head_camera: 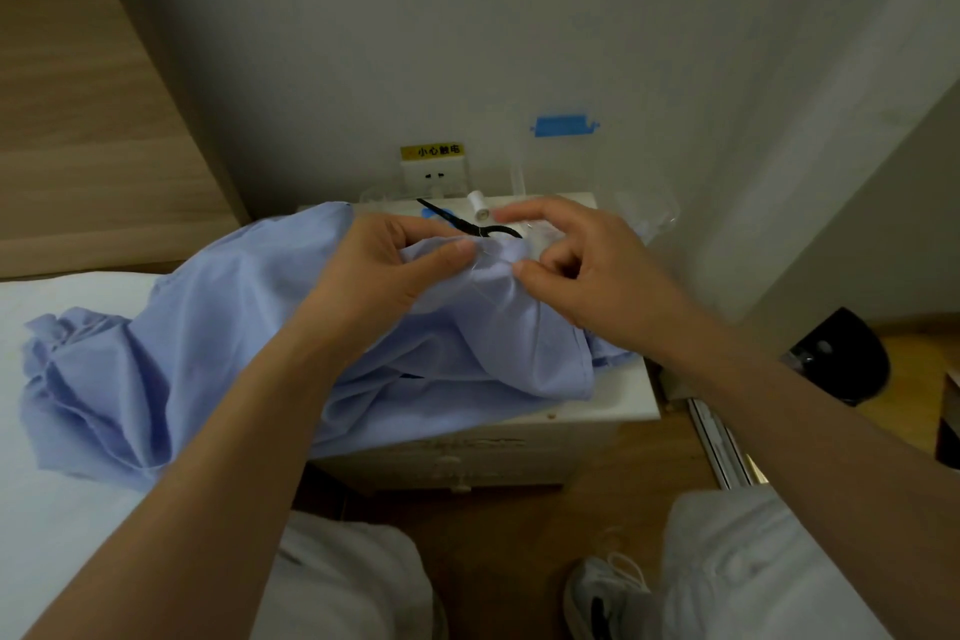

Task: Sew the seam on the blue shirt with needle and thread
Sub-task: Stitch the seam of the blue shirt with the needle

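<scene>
The blue shirt [218, 348] lies crumpled across the bed and the white nightstand [618, 405]. My left hand [379, 270] pinches a raised fold of the shirt between thumb and fingers. My right hand [587, 270] hovers just right of that fold, thumb tip against the cloth, index finger stretched out above it and the other fingers curled. A faint pale thread [480, 265] seems to loop between the two hands. No needle can be made out.
Black scissors [467, 222] and a white thread spool [478, 207] lie on the nightstand behind the hands, beside a clear plastic box [644, 213] with its lid up. A wall socket [434, 174] sits above. The white bed [62, 535] is at left; my knees are below.
</scene>
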The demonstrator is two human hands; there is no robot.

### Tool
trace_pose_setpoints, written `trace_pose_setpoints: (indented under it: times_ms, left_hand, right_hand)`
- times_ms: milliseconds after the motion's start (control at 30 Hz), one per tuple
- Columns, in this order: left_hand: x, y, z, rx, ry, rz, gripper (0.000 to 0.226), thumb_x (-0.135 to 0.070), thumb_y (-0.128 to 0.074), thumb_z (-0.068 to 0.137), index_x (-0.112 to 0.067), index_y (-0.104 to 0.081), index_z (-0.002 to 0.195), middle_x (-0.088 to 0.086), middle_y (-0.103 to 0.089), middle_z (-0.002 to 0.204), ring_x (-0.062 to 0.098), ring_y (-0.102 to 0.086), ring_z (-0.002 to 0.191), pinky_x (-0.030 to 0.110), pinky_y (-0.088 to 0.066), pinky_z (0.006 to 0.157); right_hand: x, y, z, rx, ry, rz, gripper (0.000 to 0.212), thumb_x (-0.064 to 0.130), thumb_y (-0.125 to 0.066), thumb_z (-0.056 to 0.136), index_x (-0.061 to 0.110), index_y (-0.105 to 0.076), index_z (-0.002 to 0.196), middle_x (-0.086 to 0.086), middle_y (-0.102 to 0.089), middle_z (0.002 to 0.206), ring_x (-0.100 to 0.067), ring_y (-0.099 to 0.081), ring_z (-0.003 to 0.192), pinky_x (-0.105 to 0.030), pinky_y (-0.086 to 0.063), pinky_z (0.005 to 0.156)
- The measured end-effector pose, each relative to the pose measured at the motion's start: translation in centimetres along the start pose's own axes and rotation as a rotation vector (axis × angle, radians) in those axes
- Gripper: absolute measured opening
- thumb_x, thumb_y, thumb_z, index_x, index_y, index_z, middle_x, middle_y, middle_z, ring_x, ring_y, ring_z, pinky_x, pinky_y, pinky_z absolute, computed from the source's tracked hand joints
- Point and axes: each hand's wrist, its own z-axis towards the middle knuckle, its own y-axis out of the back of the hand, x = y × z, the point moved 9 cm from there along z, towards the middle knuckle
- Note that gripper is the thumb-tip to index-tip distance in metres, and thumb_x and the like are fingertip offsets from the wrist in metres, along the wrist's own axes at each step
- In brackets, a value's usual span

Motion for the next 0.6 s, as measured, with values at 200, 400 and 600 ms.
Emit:
trace_pose_setpoints:
  times_ms: [200, 400, 600]
  left_hand:
    - [-0.37, -0.26, -0.05, 0.034, -0.053, 0.115, 0.014, -0.02, -0.062, 0.092, -0.014, -0.075, 0.094, 0.0, -0.074, 0.084, 0.012, -0.069, 0.082, 0.025, -0.056, 0.075]
    - [0.07, 0.4, 0.35, -0.054, -0.048, 0.209, 0.014, -0.026, -0.067, 0.088, -0.014, -0.073, 0.088, 0.006, -0.071, 0.083, 0.02, -0.067, 0.079, 0.044, -0.055, 0.075]
    - [-0.02, 0.36, 0.16, -0.03, -0.011, 0.081, 0.012, -0.019, -0.063, 0.091, -0.015, -0.072, 0.084, 0.007, -0.073, 0.081, 0.022, -0.069, 0.083, 0.036, -0.056, 0.075]
  right_hand:
    - [-0.44, -1.33, -0.13, 0.163, -0.103, 0.052, 0.025, 0.002, -0.052, 0.094, 0.01, -0.061, 0.115, 0.006, -0.048, 0.039, -0.005, -0.042, 0.035, -0.017, -0.039, 0.044]
    - [-0.56, -0.99, 0.2, 0.086, -0.083, -0.005, 0.008, 0.005, -0.054, 0.094, 0.008, -0.061, 0.094, 0.001, -0.055, 0.042, -0.01, -0.05, 0.04, -0.031, -0.05, 0.058]
    - [-0.66, -0.76, 0.26, 0.078, -0.095, 0.078, 0.01, 0.009, -0.053, 0.097, 0.012, -0.062, 0.098, 0.002, -0.056, 0.044, -0.015, -0.053, 0.045, -0.042, -0.055, 0.073]
